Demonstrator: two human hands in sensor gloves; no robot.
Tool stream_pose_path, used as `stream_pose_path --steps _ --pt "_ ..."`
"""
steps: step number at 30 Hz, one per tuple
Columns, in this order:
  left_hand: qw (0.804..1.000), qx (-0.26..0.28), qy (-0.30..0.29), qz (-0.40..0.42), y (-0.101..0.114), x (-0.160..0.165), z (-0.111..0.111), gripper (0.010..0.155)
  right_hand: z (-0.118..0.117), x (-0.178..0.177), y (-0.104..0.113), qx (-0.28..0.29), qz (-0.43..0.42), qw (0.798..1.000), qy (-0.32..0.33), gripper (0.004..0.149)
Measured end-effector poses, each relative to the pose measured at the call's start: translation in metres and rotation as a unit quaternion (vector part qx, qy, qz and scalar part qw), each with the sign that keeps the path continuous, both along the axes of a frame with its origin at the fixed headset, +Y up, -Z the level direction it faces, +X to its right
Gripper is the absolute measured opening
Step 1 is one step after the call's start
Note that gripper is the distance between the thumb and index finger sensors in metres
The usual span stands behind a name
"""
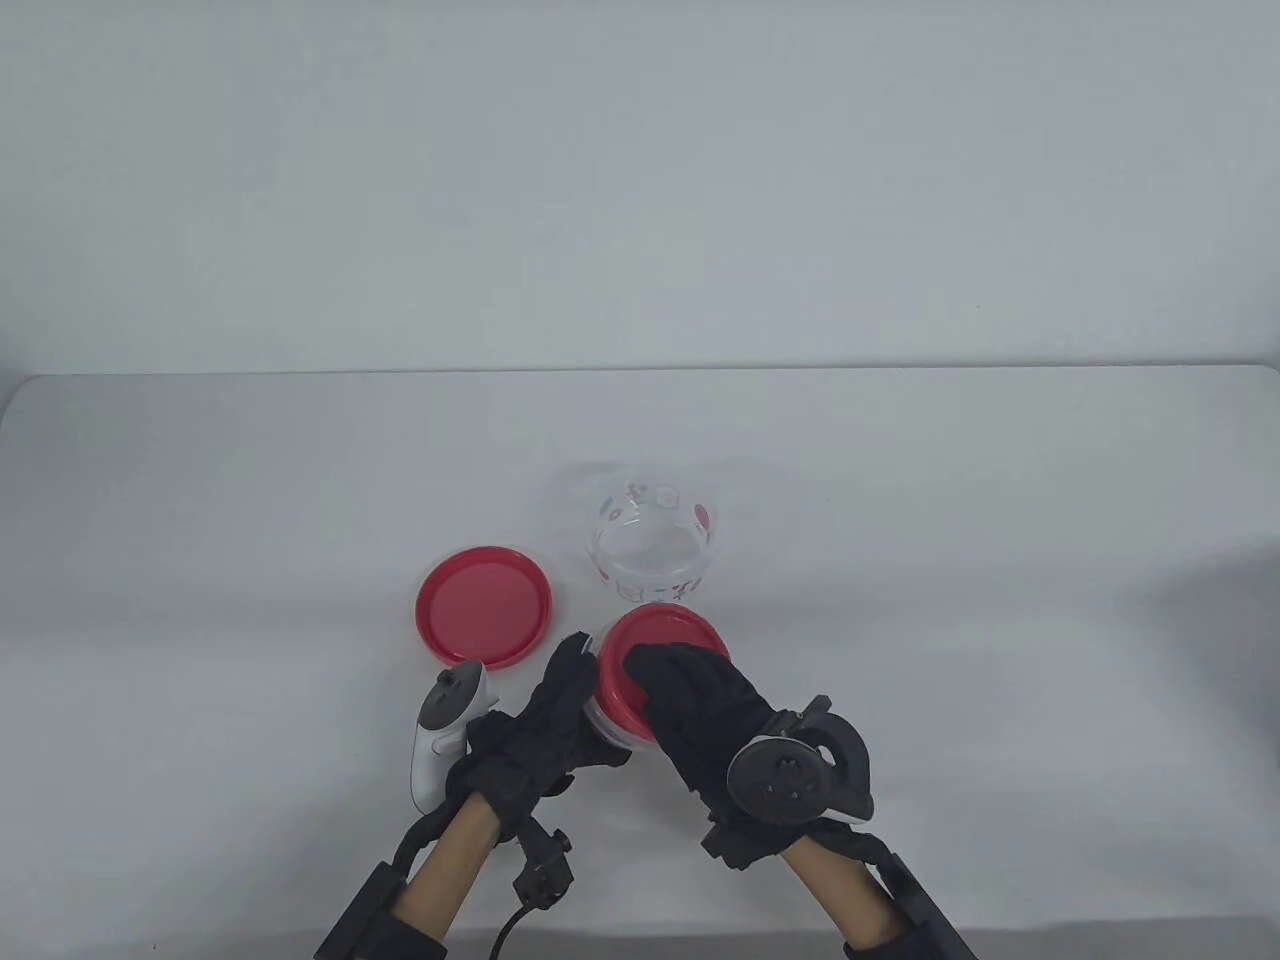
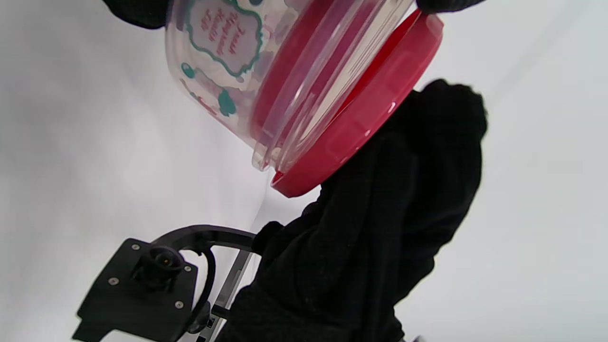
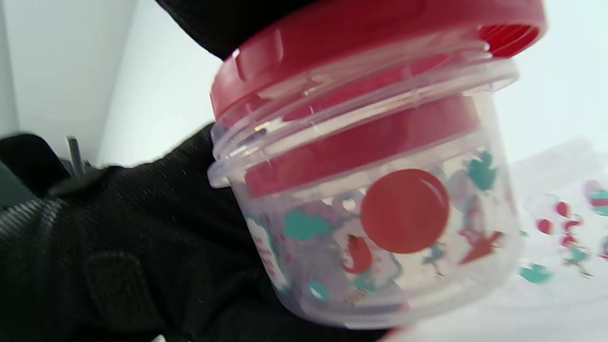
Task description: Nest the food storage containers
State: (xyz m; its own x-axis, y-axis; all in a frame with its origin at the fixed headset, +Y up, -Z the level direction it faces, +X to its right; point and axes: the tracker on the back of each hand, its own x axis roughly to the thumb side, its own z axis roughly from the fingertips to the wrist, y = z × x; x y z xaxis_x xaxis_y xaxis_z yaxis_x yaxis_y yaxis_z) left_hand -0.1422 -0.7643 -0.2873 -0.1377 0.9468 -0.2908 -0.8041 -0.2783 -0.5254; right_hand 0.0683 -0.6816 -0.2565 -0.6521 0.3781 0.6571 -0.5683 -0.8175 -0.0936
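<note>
A clear printed container (image 1: pixel 612 722) with a red lid (image 1: pixel 668 640) sits at the table's near middle, between both hands. My left hand (image 1: pixel 578 668) grips its left side. My right hand (image 1: pixel 652 668) lies over the lid and grips it. In the left wrist view the lid (image 2: pixel 361 123) is tilted, its near edge lifted off the container rim (image 2: pixel 266 156). In the right wrist view a second red lid (image 3: pixel 361 142) shows inside the clear container (image 3: pixel 380 228). An open clear printed container (image 1: pixel 655 545) stands just behind. A loose red lid (image 1: pixel 484 603) lies to its left.
The white table (image 1: pixel 950 600) ends at a white wall (image 1: pixel 640 200) behind. My left hand's white tracker (image 1: pixel 440 735) is close to the loose red lid's near edge.
</note>
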Motion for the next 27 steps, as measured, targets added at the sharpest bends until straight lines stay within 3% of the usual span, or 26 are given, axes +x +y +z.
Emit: stream_pose_path --steps 4,10,17,20,22,27 --pt "1.0 0.001 -0.005 0.002 -0.001 0.0 -0.001 0.09 0.003 -0.005 0.001 -0.008 0.047 0.999 -0.01 0.046" --pt "1.0 0.014 -0.015 0.019 0.002 0.004 0.0 0.09 -0.004 0.005 -0.009 -0.127 -0.011 0.992 -0.023 0.068" --pt "0.999 -0.007 -0.001 0.034 -0.002 0.003 0.0 0.076 -0.015 0.015 -0.02 -0.166 -0.053 0.984 -0.024 0.068" --pt "0.999 0.008 0.003 0.042 0.002 0.004 0.0 0.071 -0.019 0.024 -0.024 -0.207 -0.141 0.968 -0.026 0.068" --pt "0.998 0.007 0.017 0.059 0.004 0.004 0.0 0.071 -0.023 0.03 -0.029 -0.248 -0.223 0.943 -0.021 0.068" --pt "0.997 0.026 0.029 0.072 0.011 0.007 0.004 0.078 -0.019 0.023 -0.036 -0.309 -0.323 0.894 0.019 0.069"
